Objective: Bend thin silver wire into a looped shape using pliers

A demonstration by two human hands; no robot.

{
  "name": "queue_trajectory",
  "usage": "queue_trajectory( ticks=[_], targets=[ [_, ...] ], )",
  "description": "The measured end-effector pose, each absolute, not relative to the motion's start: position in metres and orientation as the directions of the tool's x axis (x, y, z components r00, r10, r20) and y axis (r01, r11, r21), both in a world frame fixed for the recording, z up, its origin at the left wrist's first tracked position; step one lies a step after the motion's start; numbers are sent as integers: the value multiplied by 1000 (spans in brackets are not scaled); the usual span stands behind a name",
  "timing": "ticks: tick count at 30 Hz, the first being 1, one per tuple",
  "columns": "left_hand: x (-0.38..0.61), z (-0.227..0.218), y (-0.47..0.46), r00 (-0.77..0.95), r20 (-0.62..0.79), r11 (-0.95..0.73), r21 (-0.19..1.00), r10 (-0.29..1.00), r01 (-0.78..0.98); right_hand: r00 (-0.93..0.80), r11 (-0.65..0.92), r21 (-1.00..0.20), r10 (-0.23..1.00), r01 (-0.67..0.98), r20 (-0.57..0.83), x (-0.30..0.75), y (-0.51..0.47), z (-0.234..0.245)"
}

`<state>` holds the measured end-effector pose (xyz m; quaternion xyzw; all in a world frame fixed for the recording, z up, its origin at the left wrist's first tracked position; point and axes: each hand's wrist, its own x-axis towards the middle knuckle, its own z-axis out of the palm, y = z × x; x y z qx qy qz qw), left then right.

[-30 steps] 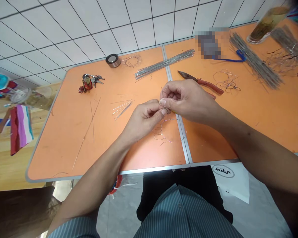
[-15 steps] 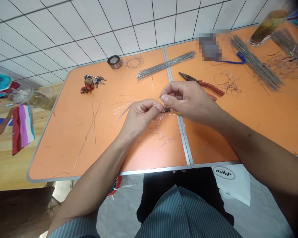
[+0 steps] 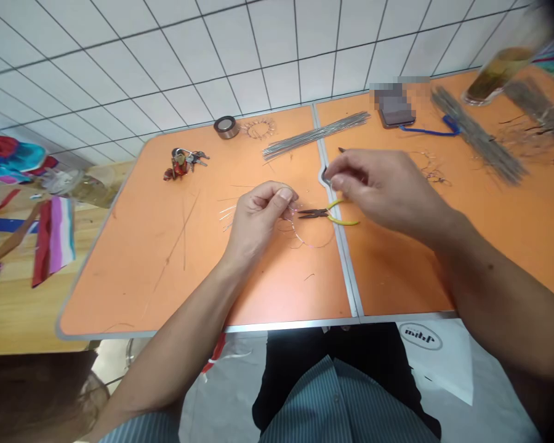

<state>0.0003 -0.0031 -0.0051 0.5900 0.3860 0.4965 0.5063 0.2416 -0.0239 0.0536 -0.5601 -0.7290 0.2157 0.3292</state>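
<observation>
White tiled wall (image 3: 212, 49) at the back, orange table (image 3: 258, 295) against it, metal seam across the top. Grey wire bundle (image 3: 480, 135) on the right side, shinier wire bundle (image 3: 316, 135) lying over the seam near the wall. Right hand (image 3: 383, 184) right of the seam, fingers curled, thumb near forefinger; can't tell from here if it holds anything. Left hand (image 3: 261, 218) closed in a pinch, thumb on forefinger, gripping the thin wire ring (image 3: 296, 232) at its upper left; the ring sits mostly left of the seam, between that hand and the seam. Yellow-handled pliers (image 3: 325, 213) between the hands, nose toward left hand, handles over the seam. Keys (image 3: 184, 163) at left, tape roll (image 3: 226, 127) by the wall, tiny wire offcut (image 3: 309, 276) in front of the ring
</observation>
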Motion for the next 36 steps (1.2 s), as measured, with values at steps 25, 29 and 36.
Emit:
queue_trajectory(
  ticks=[25, 29, 36],
  targets=[
    [-10, 7, 4, -4, 155, -151, 956, 988, -251, -12, -2, 92, 988, 996, 157, 310, -10, -5],
    [-12, 7, 5, -21, 163, -163, 954, 986, -250, 138, -87, -409, 986, 908, 98, 318, -13, 2],
    [-15, 7, 3, -43, 251, -254, 943, 967, -213, -115, -247, -928, 951, 278, -287, 289, -33, 15]
  ],
)
